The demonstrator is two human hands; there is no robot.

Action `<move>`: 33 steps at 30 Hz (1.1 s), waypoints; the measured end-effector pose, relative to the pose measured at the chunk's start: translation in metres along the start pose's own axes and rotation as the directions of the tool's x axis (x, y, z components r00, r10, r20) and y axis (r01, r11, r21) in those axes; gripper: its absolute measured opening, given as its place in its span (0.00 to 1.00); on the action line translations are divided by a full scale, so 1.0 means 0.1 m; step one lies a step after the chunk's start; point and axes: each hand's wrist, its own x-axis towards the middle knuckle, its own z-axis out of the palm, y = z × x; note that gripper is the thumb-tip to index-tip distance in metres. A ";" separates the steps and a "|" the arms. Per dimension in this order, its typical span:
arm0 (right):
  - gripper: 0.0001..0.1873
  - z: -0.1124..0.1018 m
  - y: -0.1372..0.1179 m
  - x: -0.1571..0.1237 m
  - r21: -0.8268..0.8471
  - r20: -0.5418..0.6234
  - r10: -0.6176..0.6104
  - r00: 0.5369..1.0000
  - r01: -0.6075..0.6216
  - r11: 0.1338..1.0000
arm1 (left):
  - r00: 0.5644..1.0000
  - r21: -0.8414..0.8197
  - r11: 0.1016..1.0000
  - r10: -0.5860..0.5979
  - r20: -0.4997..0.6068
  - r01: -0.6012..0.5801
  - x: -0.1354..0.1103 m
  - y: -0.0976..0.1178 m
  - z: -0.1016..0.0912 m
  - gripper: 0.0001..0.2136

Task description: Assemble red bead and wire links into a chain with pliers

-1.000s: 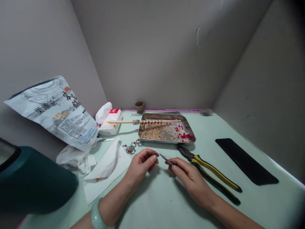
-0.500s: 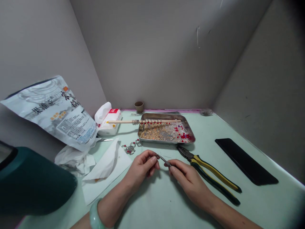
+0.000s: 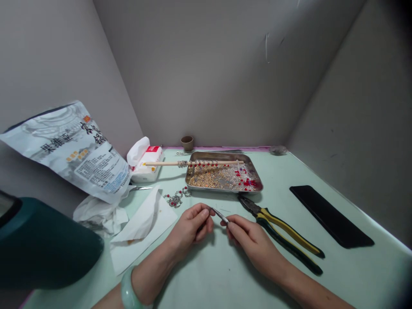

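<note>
My right hand [image 3: 249, 238] is closed around a pair of slim metal tweezers [image 3: 220, 215], their points aimed to the left. The tips meet the fingertips of my left hand [image 3: 193, 223], whose thumb and forefinger are pinched together. Whatever small dark piece sits in that pinch is too tiny to make out. Just beyond my left hand lies a beaded wire piece [image 3: 175, 199] with red beads and silver loops. Past both hands stands a metal tray [image 3: 224, 191] of gold, clear and red beads, with a wooden stick [image 3: 167, 164] wound with beaded wire across it.
Pliers [image 3: 283, 234] with yellow-green handles lie right of my right hand, and a black flat case [image 3: 331, 216] beyond. Left are folded white paper [image 3: 141, 231], a tissue pack [image 3: 146, 165], a silver pouch [image 3: 74, 150] and a dark green container [image 3: 48, 244]. A small brown cup [image 3: 187, 143] stands behind.
The tweezers have turned slightly in my right hand, their tips still at my left fingertips. The whole view has shifted very slightly; other things stay put.
</note>
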 end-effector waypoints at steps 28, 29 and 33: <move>0.15 -0.03 -0.01 0.01 0.181 0.081 0.085 0.993 -0.099 0.978 | 1.000 0.052 0.998 0.024 -0.018 -0.023 -0.03 -0.01 -0.01 0.12; 0.16 -0.03 -0.02 0.02 0.258 0.117 0.121 0.986 -0.148 0.955 | 0.999 0.045 0.999 0.028 -0.016 -0.028 -0.03 -0.01 -0.01 0.12; 0.17 -0.04 -0.04 0.02 0.431 0.230 0.199 0.953 -0.283 0.857 | 1.000 0.019 1.000 0.024 0.000 -0.024 -0.03 -0.02 -0.01 0.13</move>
